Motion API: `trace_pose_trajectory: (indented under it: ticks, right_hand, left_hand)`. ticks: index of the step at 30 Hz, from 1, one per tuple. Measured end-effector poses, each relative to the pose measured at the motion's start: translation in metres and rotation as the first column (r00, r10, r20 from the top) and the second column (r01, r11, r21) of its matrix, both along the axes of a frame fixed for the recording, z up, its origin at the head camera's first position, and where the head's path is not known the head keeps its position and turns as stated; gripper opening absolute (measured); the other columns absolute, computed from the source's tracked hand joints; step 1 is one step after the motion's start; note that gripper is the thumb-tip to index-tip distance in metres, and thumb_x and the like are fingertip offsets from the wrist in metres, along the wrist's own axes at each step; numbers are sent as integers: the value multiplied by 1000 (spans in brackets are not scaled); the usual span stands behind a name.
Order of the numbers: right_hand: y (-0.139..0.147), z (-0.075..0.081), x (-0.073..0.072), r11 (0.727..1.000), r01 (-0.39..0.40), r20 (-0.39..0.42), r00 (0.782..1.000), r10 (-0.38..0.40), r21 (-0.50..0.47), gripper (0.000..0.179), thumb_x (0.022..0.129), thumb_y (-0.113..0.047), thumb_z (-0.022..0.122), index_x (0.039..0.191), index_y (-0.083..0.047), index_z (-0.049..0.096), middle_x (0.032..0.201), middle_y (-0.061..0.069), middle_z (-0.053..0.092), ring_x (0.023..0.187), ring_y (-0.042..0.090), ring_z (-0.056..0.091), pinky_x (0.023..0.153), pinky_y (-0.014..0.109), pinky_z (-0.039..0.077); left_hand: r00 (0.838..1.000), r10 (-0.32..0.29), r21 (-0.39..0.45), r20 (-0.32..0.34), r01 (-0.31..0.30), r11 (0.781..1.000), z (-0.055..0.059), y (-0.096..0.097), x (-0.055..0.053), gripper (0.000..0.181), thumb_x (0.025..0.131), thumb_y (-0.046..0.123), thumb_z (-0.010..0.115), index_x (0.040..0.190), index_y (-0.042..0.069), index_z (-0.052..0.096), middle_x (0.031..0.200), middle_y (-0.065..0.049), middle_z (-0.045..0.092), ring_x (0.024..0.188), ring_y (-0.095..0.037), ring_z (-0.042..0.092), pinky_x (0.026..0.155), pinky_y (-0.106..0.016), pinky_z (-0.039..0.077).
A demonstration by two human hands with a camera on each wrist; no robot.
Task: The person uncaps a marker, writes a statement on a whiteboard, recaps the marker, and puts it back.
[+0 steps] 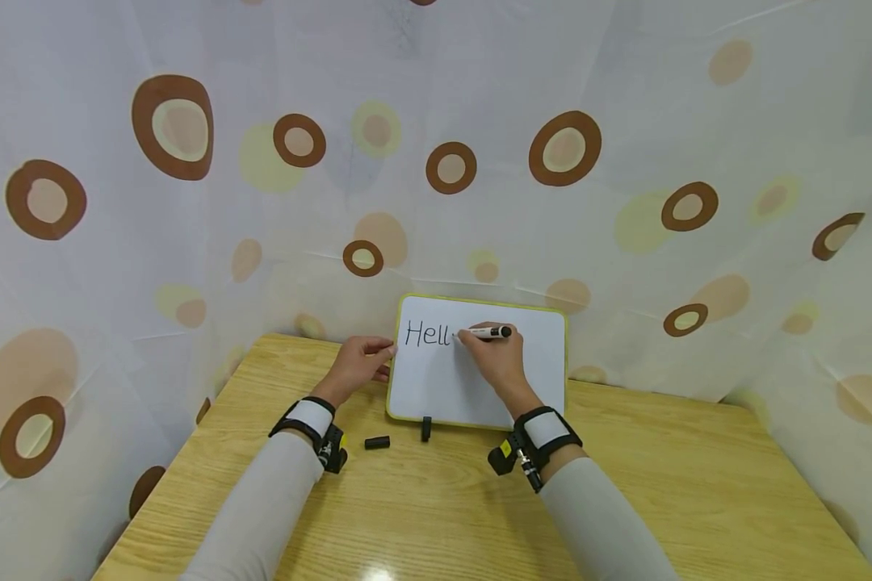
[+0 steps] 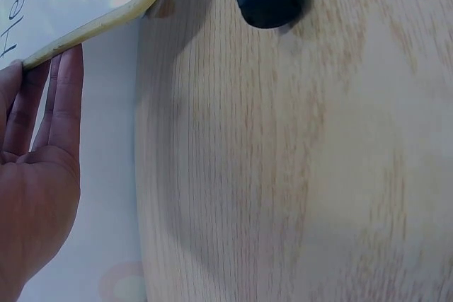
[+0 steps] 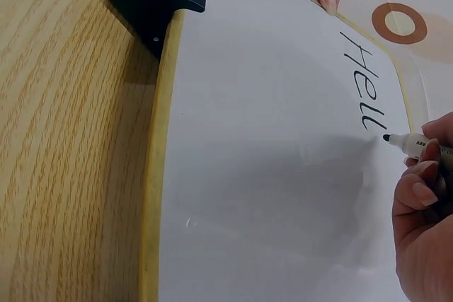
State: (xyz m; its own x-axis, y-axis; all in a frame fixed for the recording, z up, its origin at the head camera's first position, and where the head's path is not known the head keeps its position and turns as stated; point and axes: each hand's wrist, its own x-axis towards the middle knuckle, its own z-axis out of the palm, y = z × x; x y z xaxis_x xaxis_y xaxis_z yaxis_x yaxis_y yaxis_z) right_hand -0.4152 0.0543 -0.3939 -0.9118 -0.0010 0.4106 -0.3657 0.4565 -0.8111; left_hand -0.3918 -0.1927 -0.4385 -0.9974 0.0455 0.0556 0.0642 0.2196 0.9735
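A small whiteboard (image 1: 436, 387) with a yellow frame leans back on the table, bearing the black letters "Hell" (image 3: 362, 83) near its upper left. My left hand (image 1: 359, 367) holds the board's left edge, the thumb at the frame and the fingers reaching behind it, as the left wrist view (image 2: 42, 175) also shows. A white marker (image 1: 488, 332) with a black end is pinched in my right hand (image 1: 501, 359). In the right wrist view the marker's black tip (image 3: 386, 137) is at the board just after the last letter; I cannot tell if it touches.
A black clip-like stand (image 1: 426, 428) grips the board's lower edge. Left of it a black marker cap (image 1: 377, 442) lies on the wooden table (image 1: 436, 516). Behind the board hangs a pale curtain (image 1: 480, 234) with brown rings.
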Motion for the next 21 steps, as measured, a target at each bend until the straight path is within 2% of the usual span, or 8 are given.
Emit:
trace_pose_trajectory:
  ticks: [13,21]
  right_hand:
    - [1,-2,-1,1000,-1,-17,1000,1,-21,11,85,-17,80,84,-6,80,84,9,76,74,21,67,64,31,54]
    - [2,-2,0,1000,-11,2,1000,11,-4,11,85,-16,80,85,-4,80,83,10,77,75,21,68,64,30,54]
  left_hand:
    - [1000,1,2,6,-1,1000,1,2,2,34,106,18,60,135,0,66,132,-21,64,82,-21,71,76,-34,64]
    - [1000,-2,9,4,2,1000,0,2,1,34,106,18,60,134,0,66,131,-20,65,83,-21,71,79,-38,64]
